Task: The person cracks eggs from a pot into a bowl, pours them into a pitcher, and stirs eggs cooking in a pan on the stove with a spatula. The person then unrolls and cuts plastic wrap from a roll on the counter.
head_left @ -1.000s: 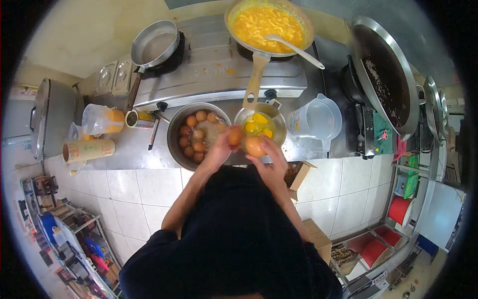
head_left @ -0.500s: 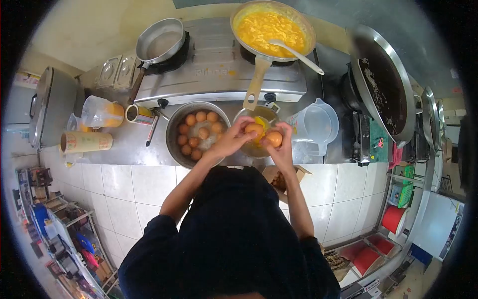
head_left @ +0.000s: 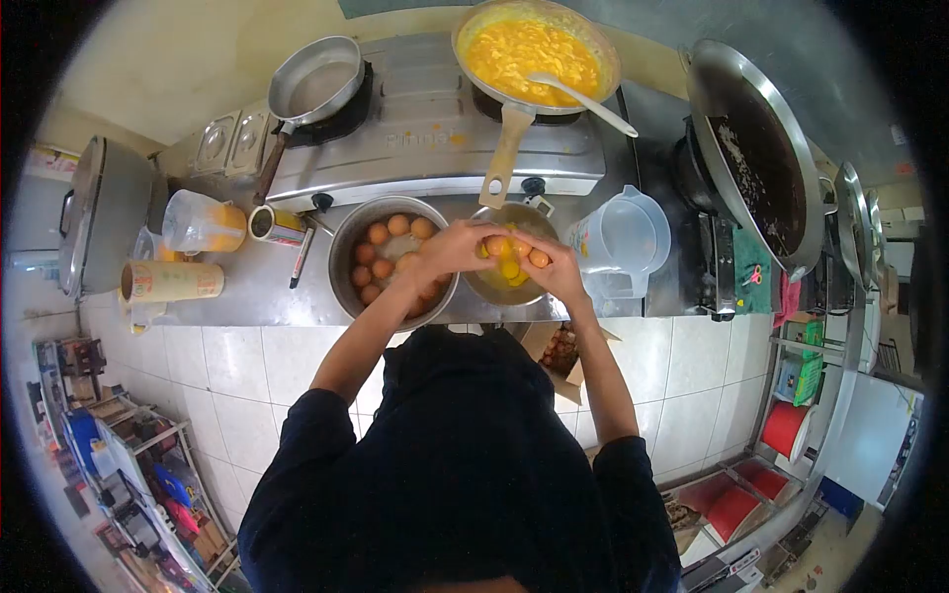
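Observation:
Over a small metal bowl (head_left: 486,291), my left hand (head_left: 450,249) pinches a brown eggshell piece (head_left: 494,244). Close beside it, my right hand (head_left: 560,269) holds another brown shell piece (head_left: 520,248) and a brown egg (head_left: 539,258) by its fingers. Yellow egg shows between the two shell pieces. Below, several yolks (head_left: 510,269) lie in clear liquid in the bowl. To the left stands a grey pot (head_left: 341,282) with several brown eggs (head_left: 382,267), partly covered by my left forearm.
Behind the bowl, a gas stove (head_left: 415,148) carries a pan of cooked egg (head_left: 534,59) with a white spoon (head_left: 593,105) and a small pan (head_left: 316,89). A clear jug (head_left: 628,242) stands right, beyond it a large dark-filled pan (head_left: 756,158). Containers (head_left: 203,222) stand left.
My hands have come together over the bowl, and yellow egg now shows between shell pieces. The egg between my left fingers was whole-looking before. My right hand still holds an egg.

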Demonstrator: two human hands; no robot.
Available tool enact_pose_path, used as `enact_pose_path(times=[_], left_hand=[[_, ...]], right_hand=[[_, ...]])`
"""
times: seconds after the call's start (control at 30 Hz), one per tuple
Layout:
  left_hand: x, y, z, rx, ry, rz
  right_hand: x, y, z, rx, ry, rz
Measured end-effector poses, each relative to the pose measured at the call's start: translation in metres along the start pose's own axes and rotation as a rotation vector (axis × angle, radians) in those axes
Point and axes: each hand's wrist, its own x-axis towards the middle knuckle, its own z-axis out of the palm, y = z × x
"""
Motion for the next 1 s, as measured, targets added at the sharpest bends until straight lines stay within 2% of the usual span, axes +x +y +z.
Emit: enact_pose_path(times=[0.03,0.07,0.13,0.17,0.23,0.27,0.33,0.37,0.43,0.47,0.5,0.53,0.57,0.6,0.67,0.73,0.77,0.8,0.83,0.87,0.9,0.97,1.0], left_hand=[[-0.001,-0.002,0.001,0.017,0.030,0.089],[-0.001,-0.004,0.004,0.015,0.025,0.090],[0.001,0.002,0.009,-0.242,0.163,0.006],[0.003,0.008,0.016,-0.244,0.160,0.004],[0.005,0.040,0.027,-0.223,0.225,-0.018],[0.002,0.053,0.033,-0.222,0.224,-0.024],[-0.009,0.076,0.042,-0.211,0.269,0.046],[-0.020,0.089,0.030,-0.211,0.271,0.039],[-0.050,0.101,-0.008,-0.684,0.052,-0.292],[-0.070,0.078,-0.011,-0.614,0.123,-0.416],[-0.092,0.048,-0.007,-0.542,0.188,-0.539],[-0.103,0.028,-0.006,-0.131,0.271,-0.468],[-0.110,0.009,-0.006,0.278,0.349,-0.377],[-0.117,-0.010,-0.002,0.275,0.346,-0.371],[-0.128,-0.036,0.005,0.586,0.020,-0.371],[-0.122,-0.036,0.003,0.504,-0.057,-0.429],[-0.119,-0.036,0.001,0.427,-0.130,-0.486],[-0.118,-0.039,0.001,0.430,-0.132,-0.478],[-0.119,-0.043,0.001,0.230,0.019,-0.431],[-0.120,-0.048,0.003,0.031,0.168,-0.381],[-0.121,-0.051,0.007,0.035,0.168,-0.379],[-0.124,-0.049,0.020,-0.416,0.535,-0.401],[-0.116,-0.022,0.011,-0.411,0.540,-0.401]], right_hand=[[-0.002,0.002,-0.001,-0.012,-0.003,0.006],[-0.005,0.003,0.000,-0.011,0.000,0.011],[-0.006,-0.010,-0.001,-0.161,0.079,0.007],[-0.007,-0.018,0.002,-0.160,0.079,0.010],[-0.014,-0.038,0.011,-0.009,0.274,0.116],[-0.024,-0.041,0.015,-0.004,0.271,0.118],[-0.053,-0.049,0.021,0.092,0.450,0.210],[-0.073,-0.058,0.020,-0.004,0.488,0.302],[-0.127,-0.054,0.015,-0.142,0.547,0.426],[-0.154,-0.039,0.012,-0.181,0.574,0.460],[-0.169,-0.043,0.003,-0.143,0.496,0.711],[-0.184,-0.047,-0.006,-0.103,0.414,0.964],[-0.206,-0.031,-0.008,-0.349,0.164,1.347],[-0.240,-0.008,-0.004,-0.368,0.203,1.349],[-0.306,0.044,0.001,-0.388,0.240,1.353],[-0.337,0.073,-0.001,-0.082,0.281,1.248],[-0.337,0.077,-0.001,-0.080,0.288,1.248],[-0.318,0.066,-0.006,-0.016,0.316,1.041],[-0.289,0.044,-0.012,0.043,0.339,0.833],[-0.243,0.004,-0.020,0.186,0.343,0.728],[-0.198,-0.036,-0.024,0.328,0.344,0.618],[-0.152,-0.061,-0.017,0.236,0.420,0.559],[-0.127,-0.079,-0.012,0.228,0.430,0.474]])
